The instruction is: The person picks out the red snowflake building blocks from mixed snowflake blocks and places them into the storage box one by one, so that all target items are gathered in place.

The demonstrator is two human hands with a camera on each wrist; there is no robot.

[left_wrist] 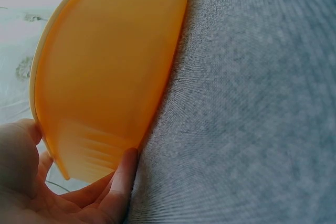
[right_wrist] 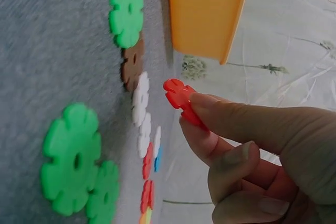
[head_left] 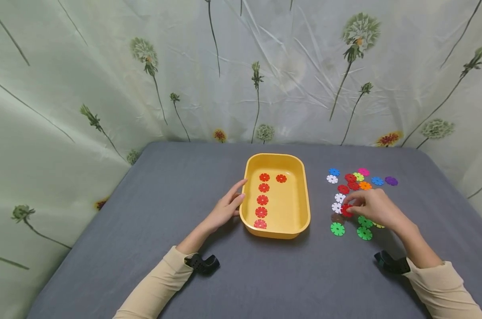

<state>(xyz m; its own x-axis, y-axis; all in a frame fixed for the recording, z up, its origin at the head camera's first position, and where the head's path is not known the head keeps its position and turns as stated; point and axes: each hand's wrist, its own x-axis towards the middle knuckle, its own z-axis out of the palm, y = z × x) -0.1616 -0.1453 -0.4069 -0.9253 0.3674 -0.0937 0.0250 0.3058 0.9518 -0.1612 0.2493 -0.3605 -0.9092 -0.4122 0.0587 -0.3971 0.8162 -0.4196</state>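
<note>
We've got a yellow tray w/ six red discs inside: five in a column along its L side, one beside the far end. Our L hand touches its L wall, fingers fairly straight; our R hand pinches another red disc over multicol. loose discs R of it.

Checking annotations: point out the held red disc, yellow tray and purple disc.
Held red disc (right_wrist: 178, 94): right wrist view, exposed face beside the thumb.
Yellow tray (head_left: 286, 206): head view, bare floor.
Purple disc (head_left: 391, 180): head view, around its middle.
</note>
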